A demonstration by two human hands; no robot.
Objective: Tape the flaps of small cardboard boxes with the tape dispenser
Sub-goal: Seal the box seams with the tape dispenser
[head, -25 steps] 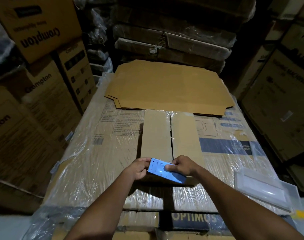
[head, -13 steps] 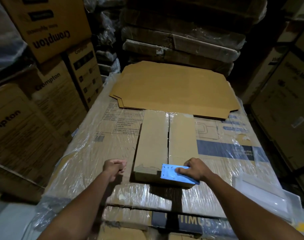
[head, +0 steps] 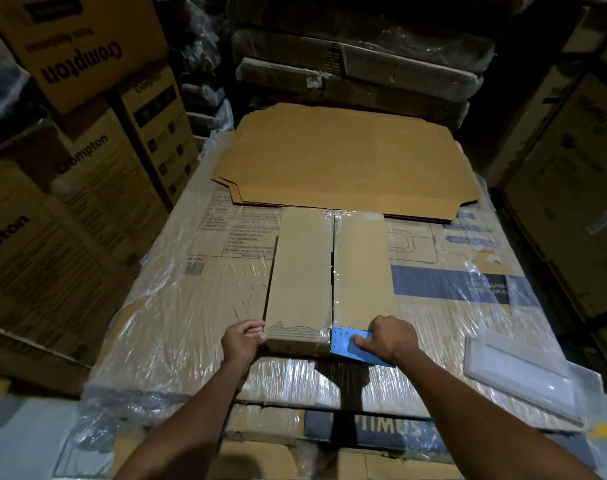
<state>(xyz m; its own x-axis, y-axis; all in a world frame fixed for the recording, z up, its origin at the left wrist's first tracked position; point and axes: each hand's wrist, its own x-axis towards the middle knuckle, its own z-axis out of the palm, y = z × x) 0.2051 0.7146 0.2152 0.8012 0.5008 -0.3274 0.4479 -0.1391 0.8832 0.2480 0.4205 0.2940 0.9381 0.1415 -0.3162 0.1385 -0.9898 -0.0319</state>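
Small cardboard box (head: 302,271) lies flat on the film-wrapped carton stack (head: 177,306), flaps closed; clear tape shows at the far end of the centre seam (head: 332,271), and whether it runs the full length I cannot tell, so taping looks part-done. Right hand (head: 392,336) grips the blue tape dispenser (head: 347,342) at the near seam end. Left hand (head: 243,339), fingers curled, holds the box's near-left corner.

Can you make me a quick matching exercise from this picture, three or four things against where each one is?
Things:
1. blue tape dispenser
2. left hand
3. flat cardboard sheet
4. clear plastic tray

Places:
A. far end of the wrapped stack
B. near left corner of the small box
C. right edge of the stack
D. under the right hand, at the box's near end

Pairs: 1-D, 2-B, 3-A, 4-C
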